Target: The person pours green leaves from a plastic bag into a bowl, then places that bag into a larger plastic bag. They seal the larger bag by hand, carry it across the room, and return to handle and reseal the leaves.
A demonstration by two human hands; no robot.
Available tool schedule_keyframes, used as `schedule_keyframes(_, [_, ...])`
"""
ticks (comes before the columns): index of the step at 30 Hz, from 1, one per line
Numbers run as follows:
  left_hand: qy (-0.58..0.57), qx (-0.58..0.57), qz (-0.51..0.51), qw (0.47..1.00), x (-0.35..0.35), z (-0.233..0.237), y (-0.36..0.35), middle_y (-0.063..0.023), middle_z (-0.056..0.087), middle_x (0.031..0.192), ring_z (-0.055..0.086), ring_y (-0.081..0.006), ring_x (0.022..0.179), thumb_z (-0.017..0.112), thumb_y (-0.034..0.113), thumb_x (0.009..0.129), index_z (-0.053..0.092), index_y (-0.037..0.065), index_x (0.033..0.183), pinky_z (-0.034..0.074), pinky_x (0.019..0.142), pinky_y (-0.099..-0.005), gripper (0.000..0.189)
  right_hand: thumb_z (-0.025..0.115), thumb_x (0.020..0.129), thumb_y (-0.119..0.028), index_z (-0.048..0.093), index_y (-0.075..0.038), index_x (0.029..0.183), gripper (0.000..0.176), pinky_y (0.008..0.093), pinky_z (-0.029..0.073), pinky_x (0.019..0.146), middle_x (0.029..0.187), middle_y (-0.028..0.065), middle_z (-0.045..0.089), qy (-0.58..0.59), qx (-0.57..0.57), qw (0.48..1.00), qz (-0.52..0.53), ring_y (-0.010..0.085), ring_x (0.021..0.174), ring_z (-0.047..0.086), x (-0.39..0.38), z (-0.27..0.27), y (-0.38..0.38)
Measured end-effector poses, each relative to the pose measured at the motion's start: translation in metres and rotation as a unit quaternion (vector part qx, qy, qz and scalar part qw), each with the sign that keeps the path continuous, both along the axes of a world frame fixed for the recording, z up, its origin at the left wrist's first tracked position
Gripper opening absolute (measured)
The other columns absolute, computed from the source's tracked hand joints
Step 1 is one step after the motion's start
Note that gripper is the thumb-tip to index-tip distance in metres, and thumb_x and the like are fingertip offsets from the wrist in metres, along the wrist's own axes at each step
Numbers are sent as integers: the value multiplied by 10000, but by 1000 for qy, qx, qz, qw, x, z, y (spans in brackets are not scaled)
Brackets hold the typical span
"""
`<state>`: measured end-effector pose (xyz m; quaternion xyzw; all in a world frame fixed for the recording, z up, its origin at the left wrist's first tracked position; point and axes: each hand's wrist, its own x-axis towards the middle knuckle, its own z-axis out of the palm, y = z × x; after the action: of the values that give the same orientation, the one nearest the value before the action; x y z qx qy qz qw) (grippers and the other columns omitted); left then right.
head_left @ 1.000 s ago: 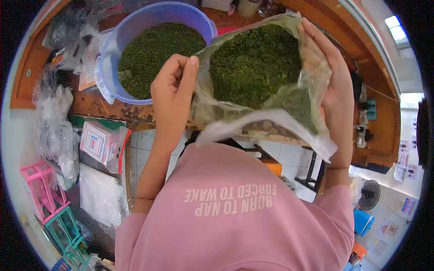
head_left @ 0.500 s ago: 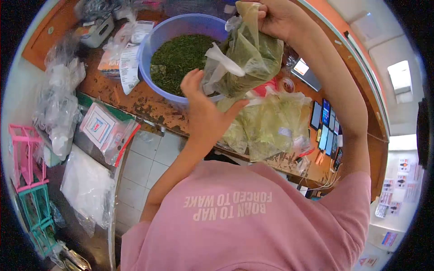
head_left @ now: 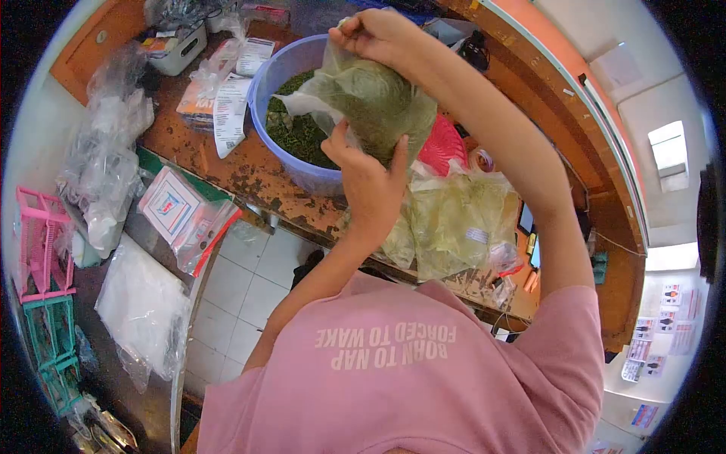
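Note:
A clear plastic bag of dried green leaf (head_left: 374, 102) hangs tipped over a blue plastic bowl (head_left: 281, 76) that holds more of the same green leaf. My right hand (head_left: 378, 34) pinches the bag's upper end above the bowl. My left hand (head_left: 370, 178) presses against the bag's underside at the bowl's near rim. The bowl stands on a worn wooden counter (head_left: 227, 166).
More green-filled bags (head_left: 454, 219) lie on the counter right of the bowl, beside a red packet (head_left: 445, 147). Paper slips (head_left: 227, 106) and clear bags (head_left: 106, 151) lie to the left. Packets (head_left: 178, 216), a white bag (head_left: 140, 306) and pink and green racks (head_left: 41, 287) sit lower left.
The bag has gone from being held open at chest height to hanging tipped over the bowl. My right hand rose above the bowl; my left hand moved under the bag.

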<state>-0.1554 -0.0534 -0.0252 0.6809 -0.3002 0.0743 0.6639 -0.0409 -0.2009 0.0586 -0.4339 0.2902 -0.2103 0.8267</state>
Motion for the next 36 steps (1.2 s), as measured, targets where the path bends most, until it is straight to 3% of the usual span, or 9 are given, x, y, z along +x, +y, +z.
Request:
schedule_keyframes(1, [16,0,2,1000,1,2,1,-261,304,1073,402,-412,974,673,152,750,145,-90,1220,337,841,-444,747,400,849,-7,517,61,766,159,280,522,644,853,141,545,29,-3,1000,1,235,649,550,-6,7,10])
schedule_keyframes(6, [-16,40,27,999,11,2,11,-236,333,1050,424,-406,950,617,86,774,205,-55,1220,347,828,-431,623,441,835,-62,417,1,561,282,331,498,597,631,114,504,-65,-154,984,68,221,597,541,-4,-35,6])
schedule_keyframes(13, [74,12,19,997,12,-7,20,-164,413,1101,441,-252,1031,633,138,795,262,-37,1246,335,898,-340,610,466,852,-79,383,-22,839,101,292,411,449,584,50,438,-60,-216,974,25,142,462,437,10,-67,4])
schedule_keyframes(19, [203,45,4,978,24,8,33,-80,445,790,431,-149,671,606,197,831,201,-38,1319,381,618,-279,676,474,852,-85,362,-31,798,135,281,350,396,576,67,445,-121,-206,971,-6,136,427,418,14,-79,9])
schedule_keyframes(25, [60,62,58,995,21,-11,45,2,512,694,440,-61,611,528,78,858,508,-21,1141,350,541,-204,301,474,870,-125,368,-60,756,169,250,317,360,529,39,429,-183,-279,941,-58,97,387,398,9,-76,15])
schedule_keyframes(28, [43,63,10,997,21,-17,49,12,451,614,407,-26,564,544,61,845,482,-6,1158,304,485,-213,325,466,887,-153,372,-70,749,186,239,303,346,522,30,430,-187,-310,929,-77,86,367,380,10,-81,18])
schedule_keyframes(31, [136,61,-6,989,34,6,50,1,384,533,420,-63,522,603,144,808,457,12,1161,354,514,-217,404,463,890,-157,370,-70,756,185,237,298,343,526,29,432,-184,-279,941,-60,86,369,381,9,-81,15])
schedule_keyframes(35, [-133,218,176,951,63,23,35,-66,449,618,516,-217,625,673,292,753,466,28,1120,429,647,-293,497,455,894,-161,364,-65,767,183,238,304,348,529,28,430,-162,-270,947,-58,91,379,393,14,-85,15])
schedule_keyframes(36, [-136,238,156,949,69,24,32,-94,453,650,494,-269,633,644,246,783,516,17,930,412,640,-337,300,453,894,-161,359,-62,768,186,239,308,351,531,30,428,-159,-269,948,-59,92,381,395,14,-85,14])
